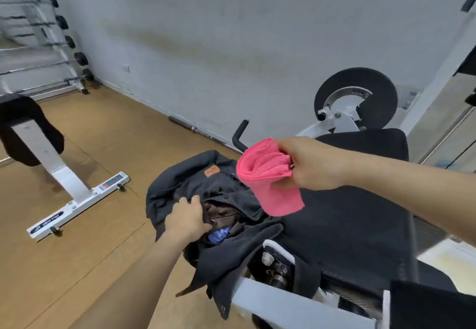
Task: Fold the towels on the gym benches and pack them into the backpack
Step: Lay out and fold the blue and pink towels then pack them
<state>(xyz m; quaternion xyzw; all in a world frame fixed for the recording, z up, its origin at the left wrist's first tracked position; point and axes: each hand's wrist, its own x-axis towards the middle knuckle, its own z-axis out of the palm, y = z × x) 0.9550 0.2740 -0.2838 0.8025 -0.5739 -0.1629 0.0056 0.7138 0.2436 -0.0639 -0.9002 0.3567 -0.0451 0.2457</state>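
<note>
A dark backpack [180,182] lies on the black padded gym bench [355,220], its mouth pulled open. Inside it shows a blue cloth [219,233]. My left hand [186,219] grips the near-left edge of the opening. Held in the air above and to the right of the opening is a folded pink towel [268,176], gripped at its right side by my right hand [306,164].
A second bench [51,171] with a white frame stands on the wooden floor to the left. A barbell rack [38,43] lines the far left wall. A weight-plate machine [355,97] rises behind the bench, and a bar [195,129] lies along the wall's base.
</note>
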